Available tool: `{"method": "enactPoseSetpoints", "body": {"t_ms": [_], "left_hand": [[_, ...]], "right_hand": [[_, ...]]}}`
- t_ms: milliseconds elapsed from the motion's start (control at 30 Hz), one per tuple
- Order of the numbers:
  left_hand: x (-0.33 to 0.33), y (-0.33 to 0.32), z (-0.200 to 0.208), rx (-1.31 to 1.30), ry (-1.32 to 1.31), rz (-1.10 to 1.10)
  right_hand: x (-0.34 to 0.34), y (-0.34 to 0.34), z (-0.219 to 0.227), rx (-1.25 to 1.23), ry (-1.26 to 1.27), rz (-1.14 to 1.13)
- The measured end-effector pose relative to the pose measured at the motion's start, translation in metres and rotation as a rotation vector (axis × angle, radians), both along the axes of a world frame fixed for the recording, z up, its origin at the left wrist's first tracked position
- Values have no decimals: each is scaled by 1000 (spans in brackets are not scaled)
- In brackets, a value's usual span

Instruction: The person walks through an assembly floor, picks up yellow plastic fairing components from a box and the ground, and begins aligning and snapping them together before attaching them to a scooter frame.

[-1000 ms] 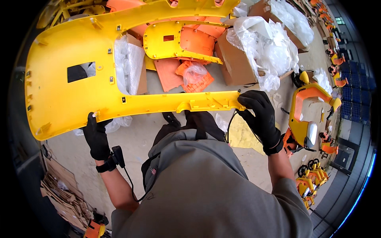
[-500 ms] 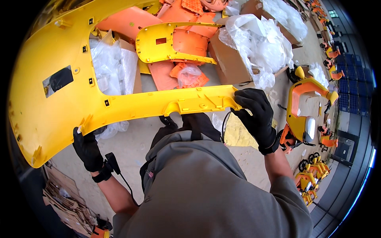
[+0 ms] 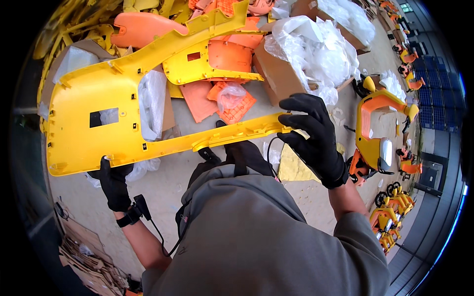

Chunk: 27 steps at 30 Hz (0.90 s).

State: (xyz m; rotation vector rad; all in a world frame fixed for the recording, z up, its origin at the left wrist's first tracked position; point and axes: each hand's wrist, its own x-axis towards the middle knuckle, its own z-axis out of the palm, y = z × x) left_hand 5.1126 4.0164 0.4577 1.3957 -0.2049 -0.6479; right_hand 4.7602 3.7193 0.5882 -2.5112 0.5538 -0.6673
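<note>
A large U-shaped yellow plastic body panel (image 3: 74, 130) is held up in front of me, its inner side with clips and ribs facing me. My left hand (image 3: 116, 185), in a black glove, grips its near edge at the left, thumb on top and fingers mostly hidden beneath. At the right end of the panel's near arm is my black-gloved right hand (image 3: 318, 143). The arm's tip sits between its thumb and index finger, while the other fingers are spread. A rectangular hole is cut through the panel's wide part.
Beyond lie another yellow panel (image 3: 185, 66), orange panels (image 3: 148, 29) and a cardboard box (image 3: 279, 71) with clear plastic wrapping (image 3: 316, 54). At the right stands a yellow-orange scooter (image 3: 365, 123), with several more behind. Flattened cardboard (image 3: 94, 259) lies at lower left.
The yellow panel has tilted, its wide left part dropping away from me and its far arm swinging into view. My right hand's fingers have spread somewhat at the arm's tip.
</note>
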Motion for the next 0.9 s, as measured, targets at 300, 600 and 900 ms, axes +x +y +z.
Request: {"method": "enactPoseSetpoints", "body": {"t_ms": [300,600,900], "left_hand": [[0,-1,-10,184,177,-43],[-1,-11,-3,200,253,-17],[-4,-10,-3,283,308,8]], "right_hand": [[12,3,5,287,2,-38],[23,-4,1,281,-56,-71],[39,-11,-11,722,-405,-122]]}}
